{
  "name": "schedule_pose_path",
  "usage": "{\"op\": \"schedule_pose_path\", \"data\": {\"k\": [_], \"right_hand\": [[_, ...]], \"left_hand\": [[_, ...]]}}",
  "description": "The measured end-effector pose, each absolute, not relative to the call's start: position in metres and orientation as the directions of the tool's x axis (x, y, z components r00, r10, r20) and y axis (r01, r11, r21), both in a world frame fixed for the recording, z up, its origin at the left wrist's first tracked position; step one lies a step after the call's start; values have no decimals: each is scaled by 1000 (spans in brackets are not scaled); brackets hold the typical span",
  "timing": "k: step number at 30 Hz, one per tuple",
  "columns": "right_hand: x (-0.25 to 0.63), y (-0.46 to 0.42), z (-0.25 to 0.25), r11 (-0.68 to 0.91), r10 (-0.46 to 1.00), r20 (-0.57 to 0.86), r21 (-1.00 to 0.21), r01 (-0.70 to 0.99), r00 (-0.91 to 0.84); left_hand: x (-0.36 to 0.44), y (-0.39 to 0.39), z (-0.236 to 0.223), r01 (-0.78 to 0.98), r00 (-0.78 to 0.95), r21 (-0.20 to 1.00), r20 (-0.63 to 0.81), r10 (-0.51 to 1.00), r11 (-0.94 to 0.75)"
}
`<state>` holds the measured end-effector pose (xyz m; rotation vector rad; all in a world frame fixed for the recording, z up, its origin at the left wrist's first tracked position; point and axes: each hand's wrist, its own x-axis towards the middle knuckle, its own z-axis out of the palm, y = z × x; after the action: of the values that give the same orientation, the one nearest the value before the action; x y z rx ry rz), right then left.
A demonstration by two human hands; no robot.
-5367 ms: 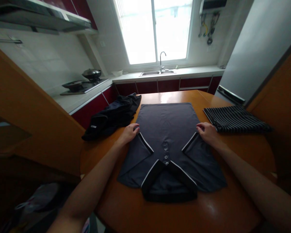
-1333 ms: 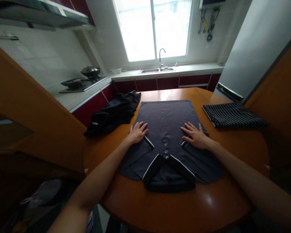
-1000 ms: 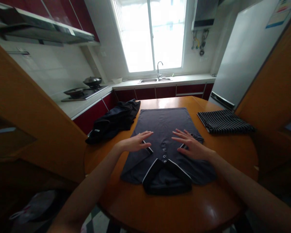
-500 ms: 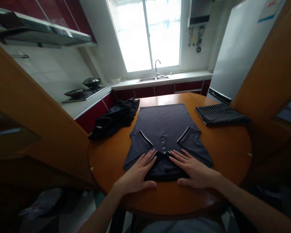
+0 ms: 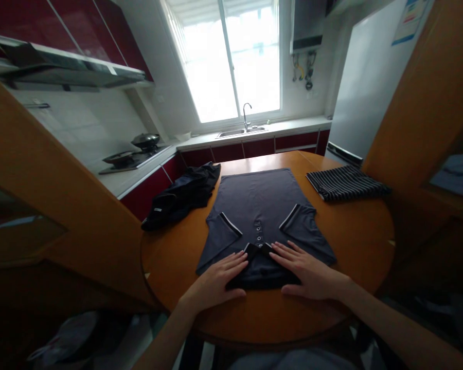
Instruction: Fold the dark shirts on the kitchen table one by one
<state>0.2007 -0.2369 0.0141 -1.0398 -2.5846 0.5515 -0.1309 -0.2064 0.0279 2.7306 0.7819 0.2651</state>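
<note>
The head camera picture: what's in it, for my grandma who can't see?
The left hand and right hand lie spread over the black collar of a grey polo shirt, laid out on a wooden table facing a bright window. Dark crumpled clothing is on the left, folded striped cloth on the right.

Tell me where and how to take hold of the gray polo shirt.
Pinch the gray polo shirt by its near outer corners, probably best with the left hand coming from the left and the right hand from the right. It lies flat, collar toward you, and those corners flare out beside the collar.
</note>
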Motion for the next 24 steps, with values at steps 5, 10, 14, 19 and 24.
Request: {"op": "schedule_pose_path", "data": {"k": [5, 10, 14, 19, 24], "right_hand": [[204, -243, 8, 634, 742, 166, -491, 598, -650], [211, -252, 3, 603, 772, 207, -537, 590, -601], [216, -257, 6, 598, 773, 219, -565, 569, -595], [219, -257, 7, 615, 766, 266, -571, 544, -586], [217, -254, 1, 584, 804, 310, -570, 578, -508]], "left_hand": [[-135, -208, 26, 475, 843, 308, 112, 527, -824], [-137, -208, 30, 497, 823, 382, 75, 562, -779], [-139, -206, 30, 513, 805, 436, 55, 591, -740], [-140, -204, 24, 527, 760, 480, 103, 642, -701], [-141, -204, 22, 580, 648, 535, 153, 746, -614]]}}
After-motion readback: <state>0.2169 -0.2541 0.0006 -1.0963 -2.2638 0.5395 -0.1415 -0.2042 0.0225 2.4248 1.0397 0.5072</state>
